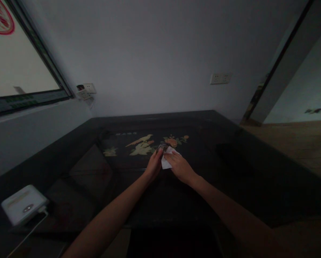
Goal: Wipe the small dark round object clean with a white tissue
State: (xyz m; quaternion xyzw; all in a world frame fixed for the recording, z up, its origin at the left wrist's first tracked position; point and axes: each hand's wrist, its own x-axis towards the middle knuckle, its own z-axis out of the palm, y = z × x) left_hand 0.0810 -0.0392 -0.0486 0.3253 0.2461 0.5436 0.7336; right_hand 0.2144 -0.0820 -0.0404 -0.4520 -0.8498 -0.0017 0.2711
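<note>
Your hands are together in front of you, above the dark, glossy tabletop (160, 211), and both are narrowed around small things. Your left hand (154, 163) has its fingers closed on a thin, dark object (163, 145) that is too small and dim to name. Your right hand (181, 167) pinches a white, soft-looking cloth or tissue (166, 164); it lies against the dark object, and its lower part shows between your two hands. Behind them, you have a decorated panel with a pale yellow bird (144, 139), pale leafy shapes and an orange flower (171, 142). Well off to your left, near the tabletop's edge, sits a white, rounded box-shaped device (24, 205) with a white cable (28, 234) running from it toward you. Over to your right lies a flat, black object (233, 159), its outline nearly lost in the gloom. On the pale wall (149, 53) facing you are white sockets (220, 79), and a dark-framed window (20, 53) is at your upper left.
</note>
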